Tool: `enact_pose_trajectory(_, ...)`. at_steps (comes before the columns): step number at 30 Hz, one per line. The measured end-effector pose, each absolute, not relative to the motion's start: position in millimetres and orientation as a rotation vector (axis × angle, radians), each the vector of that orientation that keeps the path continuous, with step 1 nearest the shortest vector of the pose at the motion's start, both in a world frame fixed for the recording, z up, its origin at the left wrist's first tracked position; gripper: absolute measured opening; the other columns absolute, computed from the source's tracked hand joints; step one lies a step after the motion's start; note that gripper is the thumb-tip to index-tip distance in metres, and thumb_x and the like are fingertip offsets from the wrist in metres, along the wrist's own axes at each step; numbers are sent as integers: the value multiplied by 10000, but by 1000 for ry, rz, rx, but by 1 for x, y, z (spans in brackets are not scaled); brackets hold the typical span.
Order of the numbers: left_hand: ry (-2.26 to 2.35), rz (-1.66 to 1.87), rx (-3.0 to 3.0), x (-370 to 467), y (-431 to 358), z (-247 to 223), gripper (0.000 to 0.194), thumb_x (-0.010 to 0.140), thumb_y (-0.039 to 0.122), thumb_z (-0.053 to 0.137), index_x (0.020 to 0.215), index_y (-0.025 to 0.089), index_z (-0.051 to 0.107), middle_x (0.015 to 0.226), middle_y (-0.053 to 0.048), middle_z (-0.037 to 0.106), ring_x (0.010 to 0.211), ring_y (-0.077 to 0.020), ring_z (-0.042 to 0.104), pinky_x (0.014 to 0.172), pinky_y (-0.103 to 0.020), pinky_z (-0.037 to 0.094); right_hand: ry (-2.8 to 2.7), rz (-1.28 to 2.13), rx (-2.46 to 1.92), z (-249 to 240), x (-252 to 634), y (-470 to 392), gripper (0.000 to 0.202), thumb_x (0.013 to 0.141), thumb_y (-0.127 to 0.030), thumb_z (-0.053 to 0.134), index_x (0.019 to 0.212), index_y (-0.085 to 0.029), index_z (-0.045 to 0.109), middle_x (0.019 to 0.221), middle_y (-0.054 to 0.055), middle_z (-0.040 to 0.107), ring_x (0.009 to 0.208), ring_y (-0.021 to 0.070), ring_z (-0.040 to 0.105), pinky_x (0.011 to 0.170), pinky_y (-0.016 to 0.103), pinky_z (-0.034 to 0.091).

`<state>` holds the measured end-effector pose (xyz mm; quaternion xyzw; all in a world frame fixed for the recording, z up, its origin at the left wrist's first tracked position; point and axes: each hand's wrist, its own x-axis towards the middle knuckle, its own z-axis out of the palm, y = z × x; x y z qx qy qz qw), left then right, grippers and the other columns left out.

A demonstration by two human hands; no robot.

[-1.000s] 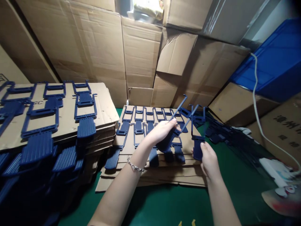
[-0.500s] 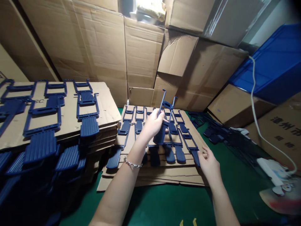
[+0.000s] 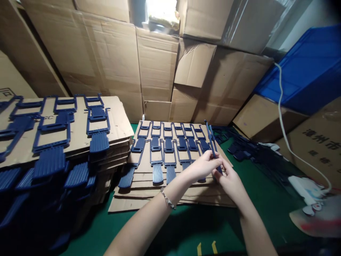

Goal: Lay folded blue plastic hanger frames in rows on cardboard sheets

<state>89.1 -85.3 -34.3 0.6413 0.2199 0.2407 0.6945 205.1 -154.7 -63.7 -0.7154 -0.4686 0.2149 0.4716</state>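
- Head view: your left hand (image 3: 204,166) and right hand (image 3: 228,177) had fingers closed on one blue frame (image 3: 210,137), edge-on near the right edge of the cardboard stack (image 3: 128,204).
- Green tabletop (image 3: 255,192) ran along its near edge and rightward to a dark-blue pile (image 3: 241,151).

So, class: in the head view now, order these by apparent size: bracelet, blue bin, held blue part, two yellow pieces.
Largest to smallest:
1. Blue bin
2. Held blue part, seen nearly edge-on
3. Bracelet
4. Yellow pieces; these two look alike, so I leave them unranked.
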Motion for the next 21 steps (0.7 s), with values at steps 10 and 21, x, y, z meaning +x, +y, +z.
enact_pose_trajectory(10,373,406,1993,7,-179,11,399,829,351,489,1224,296,501,1207,-3,558,1106,-154,506,964,-254,350,-1081,65,-2684,-112,355,-136,595,814,-383,369,1330,-88,389,1171,204,494,967,356,527,749,444,445)
enact_pose_trajectory(21,1020,968,1277,-52,-142,-55,246,762,356,533,900,175,626,848,-43,626,759,-149,562,742,-269,450,-1429,180,-2431,-102,318,-118,480,825,-504,324,779,-173,669,859,101,617,807,233,556,693,308,409)
